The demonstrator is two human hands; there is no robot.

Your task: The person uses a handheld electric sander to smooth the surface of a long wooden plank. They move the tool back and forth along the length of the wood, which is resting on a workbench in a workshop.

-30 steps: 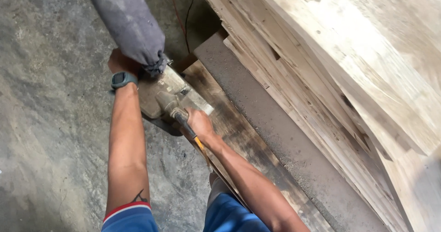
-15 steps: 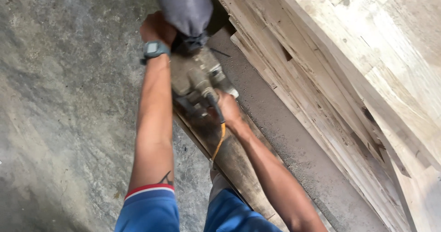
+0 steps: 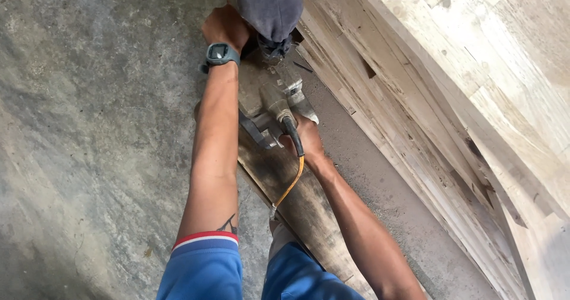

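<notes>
A dusty belt sander [image 3: 270, 95] with a grey cloth dust bag [image 3: 270, 6] rests on a dark, worn wooden plank [image 3: 303, 202] that runs away from me along the floor. My left hand [image 3: 224, 27], with a watch on the wrist, grips the sander's front end beside the dust bag. My right hand [image 3: 306, 140] holds the rear handle, where a black and orange cord [image 3: 291, 184] leaves the tool and hangs back toward my legs.
A stack of pale wooden boards [image 3: 451, 80] leans along the right side. A grey strip [image 3: 380, 187] covered in sawdust lies between the stack and the plank. Rough concrete floor [image 3: 89, 128] fills the left. My blue shorts show at the bottom.
The sander has slid forward along the plank, away from me, with both arms stretching out. More of the plank's dark surface shows behind the tool.
</notes>
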